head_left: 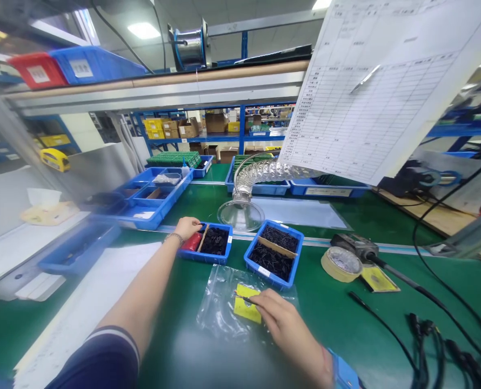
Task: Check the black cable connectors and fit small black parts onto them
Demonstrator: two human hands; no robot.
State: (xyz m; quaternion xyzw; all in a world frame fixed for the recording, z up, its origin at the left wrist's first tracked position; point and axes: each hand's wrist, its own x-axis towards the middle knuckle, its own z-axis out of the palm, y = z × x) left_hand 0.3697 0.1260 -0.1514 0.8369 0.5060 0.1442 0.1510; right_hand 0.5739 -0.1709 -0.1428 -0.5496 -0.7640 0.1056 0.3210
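My left hand (pixel 187 227) is at the back left of a blue bin (pixel 208 258), its fingers pinched together at the rim over a small dark thing I cannot make out. That bin holds a red item (pixel 192 241) and small black parts (pixel 215 240) on either side of a divider. My right hand (pixel 271 310) pinches a thin black cable (pixel 247 299) with fine wire ends, above a yellow label (pixel 246 309) on a clear plastic bag (pixel 220 305). Behind it, a second blue bin (pixel 248 258) holds black pieces in two compartments.
A clear extraction hood (pixel 240 215) stands behind the bins. Tape roll (pixel 341 263), grey device (pixel 354 246) and black cables (pixel 427 329) lie right. Papers (pixel 102 286) and a divided blue tray (pixel 155 216) are left. A printed sheet (pixel 370 97) hangs upper right.
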